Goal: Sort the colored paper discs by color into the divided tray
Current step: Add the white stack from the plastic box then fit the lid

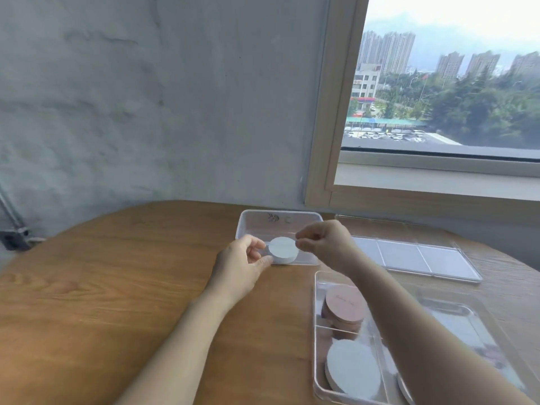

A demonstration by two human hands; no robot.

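A stack of white paper discs (283, 250) stands in a clear plastic box (250, 220) near the table's far edge. My left hand (244, 266) grips the stack's left side between thumb and fingers. My right hand (324, 241) pinches the top white disc at its right edge. The divided clear tray (317, 331) lies at the lower right. One of its compartments holds a pink disc stack (344, 305), the one nearer to me a white disc stack (352, 366). My right forearm hides the tray's right part.
A flat clear lid with three panels (415, 257) lies to the right of the box. The round wooden table (102, 287) stands against a grey wall, with a window at the right.
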